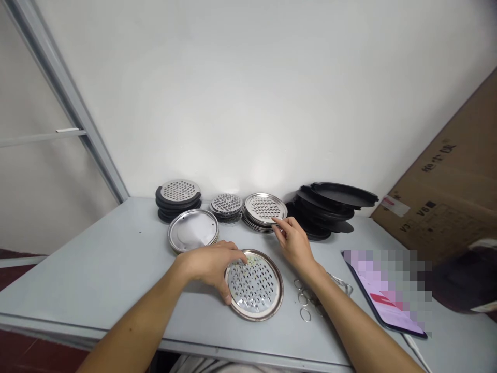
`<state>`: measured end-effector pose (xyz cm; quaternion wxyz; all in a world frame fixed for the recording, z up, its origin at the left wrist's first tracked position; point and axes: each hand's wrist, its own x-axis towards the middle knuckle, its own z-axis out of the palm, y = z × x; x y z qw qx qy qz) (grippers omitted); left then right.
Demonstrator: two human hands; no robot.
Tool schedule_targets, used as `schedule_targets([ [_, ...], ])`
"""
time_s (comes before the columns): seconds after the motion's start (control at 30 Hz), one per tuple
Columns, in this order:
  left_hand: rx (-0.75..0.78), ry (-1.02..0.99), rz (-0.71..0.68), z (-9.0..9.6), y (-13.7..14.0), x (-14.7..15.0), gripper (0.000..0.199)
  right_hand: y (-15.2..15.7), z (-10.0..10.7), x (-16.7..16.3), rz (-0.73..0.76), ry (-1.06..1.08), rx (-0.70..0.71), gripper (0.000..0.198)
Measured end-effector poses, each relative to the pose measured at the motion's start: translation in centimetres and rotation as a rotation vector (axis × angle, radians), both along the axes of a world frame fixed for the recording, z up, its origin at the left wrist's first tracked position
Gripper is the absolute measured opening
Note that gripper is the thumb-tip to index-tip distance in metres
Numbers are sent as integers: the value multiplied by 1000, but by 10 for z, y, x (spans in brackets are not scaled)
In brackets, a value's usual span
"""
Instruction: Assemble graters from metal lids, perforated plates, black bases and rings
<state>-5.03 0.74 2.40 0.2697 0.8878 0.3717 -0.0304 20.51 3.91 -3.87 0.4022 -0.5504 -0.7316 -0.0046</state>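
Observation:
My left hand (215,267) grips the left rim of a round metal grater disc (254,285), thumb at the near edge and fingers over the top. The disc is close to the table's front edge, its raised holes facing up. Farther back, my right hand (293,239) has its thumb and forefinger closed at the front right rim of the top grater disc (266,208) on a stack of rimmed discs. A stack of plain round metal lids or trays (193,230) stands just beyond my left hand. Small metal rings (305,314) lie beside my right forearm.
Along the wall stand black holders with a perforated disc (180,190), a stack of small grater discs (225,203) and a pile of black round trays (330,207). To the right are a tablet (388,300) with a cable, a cardboard box (438,191) and a dark container (462,280).

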Motion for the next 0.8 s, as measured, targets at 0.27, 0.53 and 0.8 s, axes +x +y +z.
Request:
schedule_targets([
  [0.27, 18, -1, 23, -3, 2, 0, 91, 10, -2, 14, 32, 18, -38, 27],
  [0.53, 16, -10, 31, -4, 2, -1, 87, 10, -2, 14, -4, 15, 9, 27],
  [0.8, -1, 17, 59, 2, 0, 0, 87, 9, -1, 14, 8, 78, 52, 24],
])
